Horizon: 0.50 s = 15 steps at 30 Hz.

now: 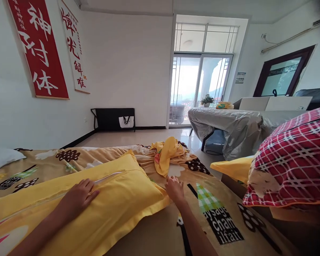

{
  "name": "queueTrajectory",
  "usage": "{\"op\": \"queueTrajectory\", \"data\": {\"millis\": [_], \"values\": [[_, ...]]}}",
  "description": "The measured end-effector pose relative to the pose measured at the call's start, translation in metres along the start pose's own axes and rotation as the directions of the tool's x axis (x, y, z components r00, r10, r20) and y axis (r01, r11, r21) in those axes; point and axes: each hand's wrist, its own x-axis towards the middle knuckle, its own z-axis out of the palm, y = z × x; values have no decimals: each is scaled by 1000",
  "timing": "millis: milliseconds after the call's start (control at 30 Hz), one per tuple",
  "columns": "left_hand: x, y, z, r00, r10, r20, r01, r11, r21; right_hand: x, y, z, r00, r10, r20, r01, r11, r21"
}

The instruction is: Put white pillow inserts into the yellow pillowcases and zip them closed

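A pillow in a yellow case (114, 199) lies across the patterned tan bedsheet (229, 213). My left hand (78, 197) rests flat on top of the pillow, fingers stretched out, close to the zip line. At the pillow's right edge my right hand (174, 188) sits with fingers curled down on the sheet; what they grip, if anything, is hidden. Just beyond that hand lies a crumpled yellow cloth (168, 153).
A red plaid pillow (290, 163) and a yellow one (236, 167) sit at the right. A white pillow (2, 156) lies far left. Beyond the bed stand a table under grey plastic (229, 124), a black rack (113, 119) and glass balcony doors (200, 89).
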Motion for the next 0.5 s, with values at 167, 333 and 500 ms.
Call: {"op": "queueTrajectory", "data": {"millis": [167, 333, 500], "values": [[-9, -4, -11, 976, -216, 1, 215, 971, 103, -28, -56, 7, 856, -517, 23, 509, 849, 142], [-10, -10, -23, 933, -285, 221, 296, 955, -13, -38, -68, 27, 666, -667, 335, 607, 745, 277], [-7, -40, -35, 921, -277, 275, 313, 945, -96, -27, -49, 26, 748, -567, 344, 505, 823, 258]]}}
